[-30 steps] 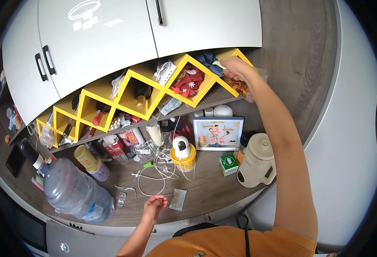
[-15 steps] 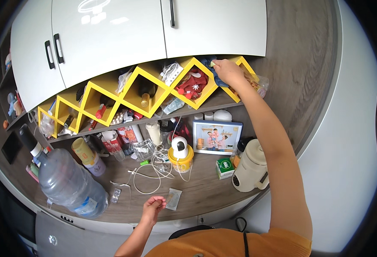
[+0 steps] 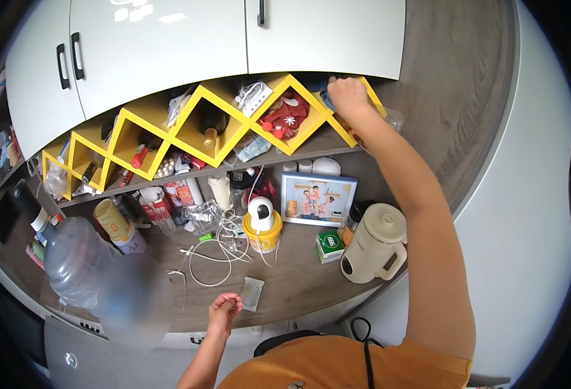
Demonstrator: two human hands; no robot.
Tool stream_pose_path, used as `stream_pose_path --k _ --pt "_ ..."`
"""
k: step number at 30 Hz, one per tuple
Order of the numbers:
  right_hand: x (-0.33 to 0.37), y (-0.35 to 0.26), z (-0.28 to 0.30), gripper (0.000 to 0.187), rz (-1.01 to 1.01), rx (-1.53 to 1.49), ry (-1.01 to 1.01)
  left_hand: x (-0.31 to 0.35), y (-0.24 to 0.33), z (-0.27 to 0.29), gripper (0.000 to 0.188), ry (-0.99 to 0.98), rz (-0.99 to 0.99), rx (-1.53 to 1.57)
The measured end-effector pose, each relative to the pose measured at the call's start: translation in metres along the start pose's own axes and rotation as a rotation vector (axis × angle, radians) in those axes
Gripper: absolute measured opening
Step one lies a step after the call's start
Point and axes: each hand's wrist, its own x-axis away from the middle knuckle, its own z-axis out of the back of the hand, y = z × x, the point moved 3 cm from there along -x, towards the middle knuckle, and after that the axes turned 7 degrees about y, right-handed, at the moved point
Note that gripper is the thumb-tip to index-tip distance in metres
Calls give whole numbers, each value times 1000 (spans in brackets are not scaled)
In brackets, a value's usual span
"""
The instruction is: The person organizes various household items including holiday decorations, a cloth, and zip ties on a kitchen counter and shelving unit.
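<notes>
My right hand [image 3: 349,97] reaches up to the rightmost part of the yellow zigzag rack [image 3: 233,139], its fingers curled around a dark blue cloth [image 3: 326,97] that mostly sits behind the rack's edge. The hand hides much of that cloth. Low in front, my left hand [image 3: 223,312] hovers by the counter's front edge. Its thumb and fingers are drawn together, and nothing shows between them. Just beyond its fingertips lies a small flat clear packet [image 3: 252,294], apart from the hand. A red cloth item with a white snowflake [image 3: 289,120] fills the neighbouring compartment.
White cupboard doors [image 3: 159,58] hang above the rack. On the counter stand a picture frame [image 3: 318,199], a cream kettle [image 3: 375,245], a green and white box [image 3: 329,247], a white camera on a yellow tub [image 3: 261,223], coiled white cables [image 3: 209,284] and a large water bottle [image 3: 74,262].
My right hand has pushed farther into the rack, and less blue cloth hangs out. A blurred, see-through round patch now covers part of the water bottle. The whole view has shifted slightly.
</notes>
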Motion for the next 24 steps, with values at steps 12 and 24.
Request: stream_pose_path --k 12,24 --pt "54 54 48 29 30 69 -32 -2 -11 9 13 -41 84 -6" --pt "45 8 42 29 63 -272 146 -7 -9 7 13 -24 85 -11"
